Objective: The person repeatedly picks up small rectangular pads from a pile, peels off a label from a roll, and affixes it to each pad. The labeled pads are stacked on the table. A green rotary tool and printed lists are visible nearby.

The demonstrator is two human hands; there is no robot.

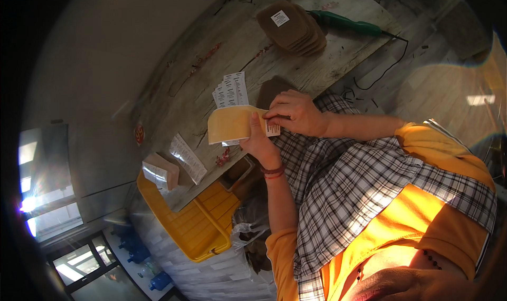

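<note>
My left hand (259, 144) holds a strip of yellow backing paper (229, 124), its thumb lying on top. At the strip's right end, the fingers of my right hand (295, 112) are closed on the edge beside a small white printed label (273, 129). The exact grip of the fingertips is hidden. Just beyond my right hand, a brown flat piece (273, 87) lies at the table's near edge, partly covered by the hand. Fanned white label strips (231, 89) lie on the table behind the yellow strip.
On the wooden table (233, 35) are a stack of brown pieces (291, 31), the top one labelled, and a green-handled corded tool (356, 26). A loose label strip (188, 158) and a label stack (160, 172) lie left. Below stand a yellow bin (184, 237) and a plastic bag (249, 229).
</note>
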